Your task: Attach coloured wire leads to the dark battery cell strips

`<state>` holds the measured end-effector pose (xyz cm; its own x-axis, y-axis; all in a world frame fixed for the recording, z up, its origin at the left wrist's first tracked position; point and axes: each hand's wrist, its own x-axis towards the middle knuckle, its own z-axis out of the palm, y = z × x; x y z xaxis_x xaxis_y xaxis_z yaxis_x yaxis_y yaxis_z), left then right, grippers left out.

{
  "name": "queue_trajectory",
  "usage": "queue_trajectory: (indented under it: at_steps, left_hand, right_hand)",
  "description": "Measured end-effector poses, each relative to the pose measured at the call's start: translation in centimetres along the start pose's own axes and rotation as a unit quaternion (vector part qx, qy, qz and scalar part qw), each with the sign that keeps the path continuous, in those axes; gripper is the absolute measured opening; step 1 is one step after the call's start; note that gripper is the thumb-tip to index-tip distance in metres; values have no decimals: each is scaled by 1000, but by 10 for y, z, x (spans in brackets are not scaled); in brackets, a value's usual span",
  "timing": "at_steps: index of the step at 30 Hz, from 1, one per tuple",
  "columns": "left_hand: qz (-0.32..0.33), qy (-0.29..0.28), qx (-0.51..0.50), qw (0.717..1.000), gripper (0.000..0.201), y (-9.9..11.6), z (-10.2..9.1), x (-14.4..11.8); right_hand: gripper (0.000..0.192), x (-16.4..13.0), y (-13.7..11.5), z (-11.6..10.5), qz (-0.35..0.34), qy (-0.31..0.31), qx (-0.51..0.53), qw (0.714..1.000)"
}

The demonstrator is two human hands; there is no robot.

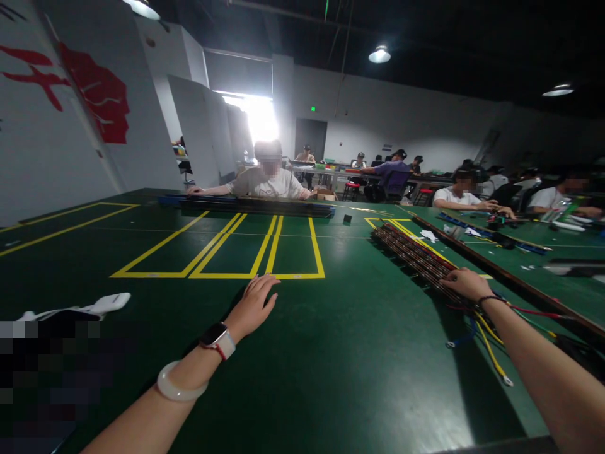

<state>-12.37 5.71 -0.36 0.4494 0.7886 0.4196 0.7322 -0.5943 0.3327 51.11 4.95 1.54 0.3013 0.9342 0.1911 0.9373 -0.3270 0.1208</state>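
My left hand (255,304) lies on the green tabletop (331,353) with its fingers stretched out, near the front edge of a yellow taped frame (222,275). Nothing is in it. Over to the right, my right hand (467,285) has its fingers bent against the near end of a bundle of long brown rods (411,249); its fingertips grip the edge there. Below that hand, yellow cables (491,353) with ring terminals and a blue cable (466,339) hang out over the table. Where these cables begin is hidden by my hand and wrist.
A long dark bar (501,271) lies right of the bundle, with a blue strip (496,233) beyond. Across the table a person (269,180) sits behind long dark pieces (255,206). A white charger-like object (111,302) lies at left. Other people work at the right.
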Motion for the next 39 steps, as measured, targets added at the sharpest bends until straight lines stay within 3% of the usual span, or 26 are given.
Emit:
queue_trajectory:
  at_steps: [15,21,27,32,39]
  left_hand:
    - [7,8,2,1000,34,2,-2,1]
    - [-7,1,-4,1000,34,2,-2,0]
    - [3,0,-9,1000,36,2,1,0]
    - [5,5,-6,1000,39,8,-1,1]
    - [25,38,6,999,44,15,-5,1]
  right_hand:
    - [30,-23,-21,-26,29,25,-19,999]
    - [27,-28,-20,-61,20,40,-54,998]
    - [26,-34,-30,-100,-19,113,-64,991]
    - [28,-51,-85,-119,-84,128,29,988]
    - [25,-75,-216,-112,-249,41,187,949]
